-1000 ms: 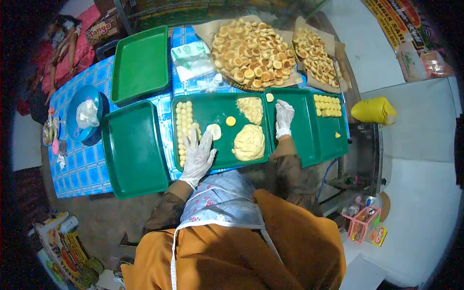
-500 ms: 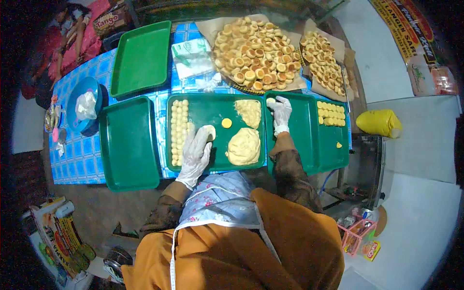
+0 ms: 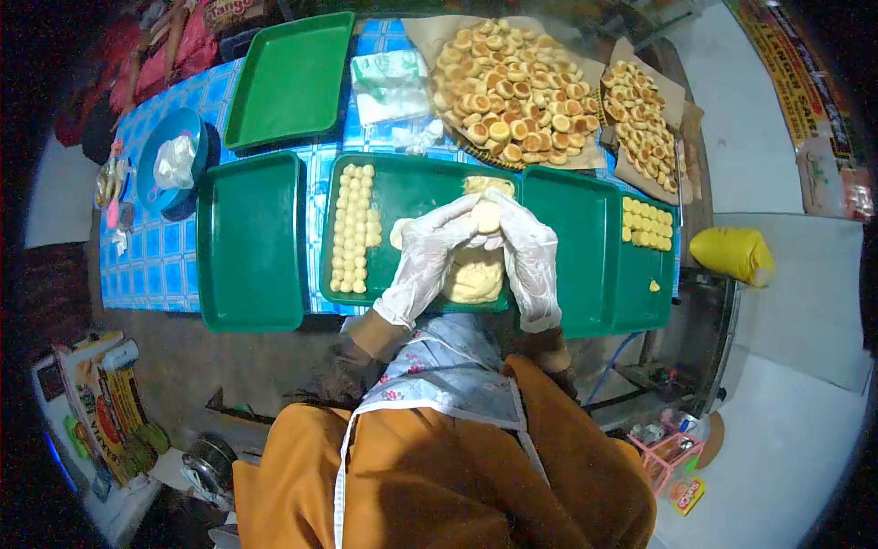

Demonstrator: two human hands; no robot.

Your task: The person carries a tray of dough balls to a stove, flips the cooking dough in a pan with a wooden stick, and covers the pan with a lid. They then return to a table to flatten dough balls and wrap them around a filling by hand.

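Observation:
My left hand and my right hand, both in thin white gloves, meet above the green tray. Their fingertips close round a pale dough ball. Just left of my left fingers is a flat pale dough piece. Rows of small dough balls line the tray's left side. Under and between my hands lies a large dough lump, partly covered by them. Behind the fingertips, another dough portion shows only in part.
Small yellow pieces sit in rows on the right-hand tray. Browned round pastries are heaped at the back, with a second heap beside them. Further left are a green tray, another tray and a blue bowl.
My right hand has come left from the neighbouring tray to join my left hand over the dough. The lone yellow piece on the middle tray no longer shows. The whole view has shifted.

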